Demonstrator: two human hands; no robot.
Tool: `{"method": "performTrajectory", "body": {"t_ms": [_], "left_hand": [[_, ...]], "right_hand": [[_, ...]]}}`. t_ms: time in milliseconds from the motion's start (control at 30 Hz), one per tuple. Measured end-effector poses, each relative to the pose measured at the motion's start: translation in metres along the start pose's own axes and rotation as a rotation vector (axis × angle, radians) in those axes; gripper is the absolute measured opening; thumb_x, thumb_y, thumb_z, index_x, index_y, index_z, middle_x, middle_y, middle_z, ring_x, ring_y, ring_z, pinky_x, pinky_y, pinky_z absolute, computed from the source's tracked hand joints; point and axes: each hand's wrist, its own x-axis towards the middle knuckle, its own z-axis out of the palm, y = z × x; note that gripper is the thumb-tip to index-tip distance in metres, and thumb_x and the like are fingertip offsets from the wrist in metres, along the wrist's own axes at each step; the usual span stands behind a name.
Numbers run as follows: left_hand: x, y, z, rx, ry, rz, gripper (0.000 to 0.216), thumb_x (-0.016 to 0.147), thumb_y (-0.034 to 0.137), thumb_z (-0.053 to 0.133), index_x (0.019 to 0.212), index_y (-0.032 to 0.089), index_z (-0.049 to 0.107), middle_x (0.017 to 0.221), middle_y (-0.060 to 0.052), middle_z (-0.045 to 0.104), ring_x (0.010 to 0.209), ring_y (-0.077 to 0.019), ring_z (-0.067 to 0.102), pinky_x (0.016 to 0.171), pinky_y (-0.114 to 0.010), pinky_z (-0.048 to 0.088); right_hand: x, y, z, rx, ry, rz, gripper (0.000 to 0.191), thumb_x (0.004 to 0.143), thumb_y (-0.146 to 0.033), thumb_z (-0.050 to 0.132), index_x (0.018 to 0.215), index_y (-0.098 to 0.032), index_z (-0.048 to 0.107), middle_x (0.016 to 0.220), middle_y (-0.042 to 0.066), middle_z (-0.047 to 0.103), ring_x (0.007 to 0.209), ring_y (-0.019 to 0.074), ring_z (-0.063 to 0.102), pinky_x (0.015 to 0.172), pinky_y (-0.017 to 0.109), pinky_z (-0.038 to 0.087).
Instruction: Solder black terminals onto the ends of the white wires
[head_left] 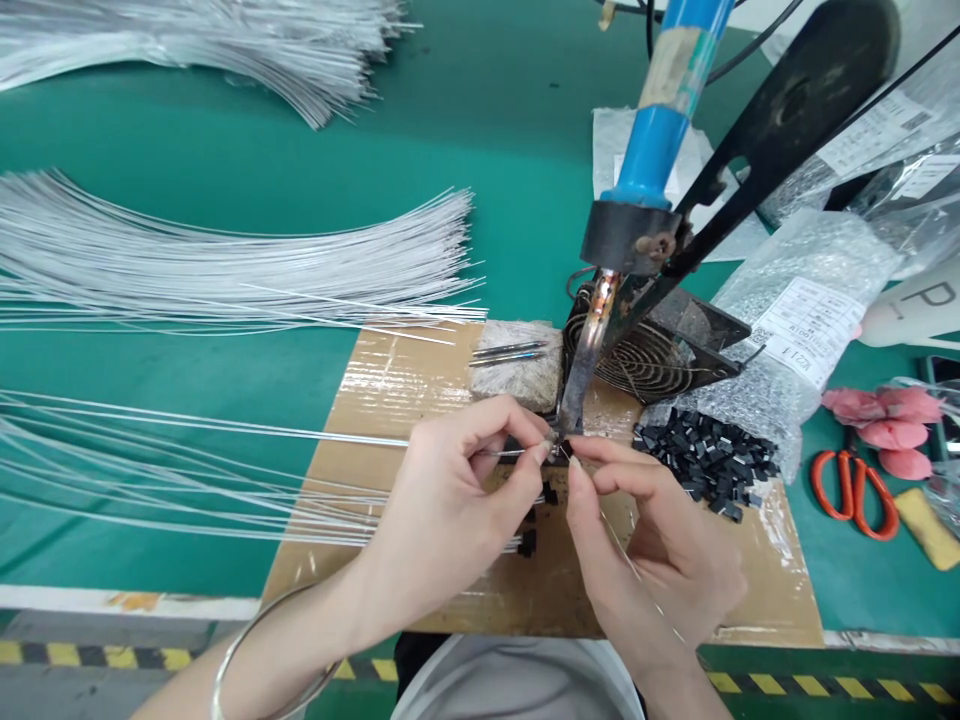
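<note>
My left hand (pixel 457 490) is closed in a pinch on a white wire (pixel 360 438), whose far length trails left across the table. My right hand (pixel 652 530) is closed on a thin silvery solder wire (pixel 622 552) that runs down over its palm. Between both sets of fingertips sits a small black connector (pixel 565 449), partly hidden; which hand steadies it I cannot tell. Right above it comes down the tip of a blue-handled soldering iron (pixel 577 390), held in a black stand arm (pixel 720 200). Wires with black connectors (pixel 527 543) on their ends lie below my left hand.
A pile of black connectors (pixel 709 460) lies right of the iron, near a small fan (pixel 652 350). Bundles of white wire (pixel 247 260) stretch along the left. Cardboard (pixel 772 590) covers the work area. Orange-handled scissors (pixel 855 490) and a bubble-wrap bag (pixel 795 320) are at right.
</note>
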Motion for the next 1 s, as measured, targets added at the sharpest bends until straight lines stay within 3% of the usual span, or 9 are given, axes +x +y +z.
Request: {"method": "performTrajectory", "body": {"t_ms": [333, 533, 1000], "left_hand": [[-0.0014, -0.0008, -0.0006, 0.045, 0.017, 0.011, 0.015, 0.084, 0.020, 0.059, 0.072, 0.019, 0.068, 0.073, -0.003, 0.075, 0.056, -0.0121, 0.055, 0.048, -0.023, 0.039], [-0.0023, 0.0001, -0.0004, 0.041, 0.013, 0.009, 0.015, 0.084, 0.020, 0.059, 0.073, 0.019, 0.068, 0.075, -0.004, 0.076, 0.059, -0.0131, 0.058, 0.049, -0.023, 0.039], [0.0016, -0.0005, -0.0023, -0.008, -0.003, -0.107, 0.013, 0.081, 0.026, 0.065, 0.072, 0.018, 0.069, 0.073, -0.004, 0.074, 0.059, -0.0136, 0.058, 0.049, -0.024, 0.040]], "right_hand": [[-0.0017, 0.0019, -0.0001, -0.011, -0.002, -0.032, 0.021, 0.089, -0.004, 0.078, 0.092, -0.023, 0.070, 0.104, 0.001, 0.084, 0.093, 0.0141, 0.082, 0.088, 0.024, 0.065], [-0.0035, 0.0022, -0.0004, -0.017, -0.001, -0.019, 0.019, 0.090, -0.007, 0.078, 0.092, -0.024, 0.070, 0.104, 0.002, 0.085, 0.092, 0.0177, 0.083, 0.083, 0.029, 0.067], [0.0002, -0.0049, 0.0007, 0.118, 0.000, 0.181, 0.017, 0.093, -0.013, 0.074, 0.081, -0.023, 0.067, 0.103, 0.002, 0.084, 0.094, 0.0163, 0.081, 0.087, 0.029, 0.065]]}}
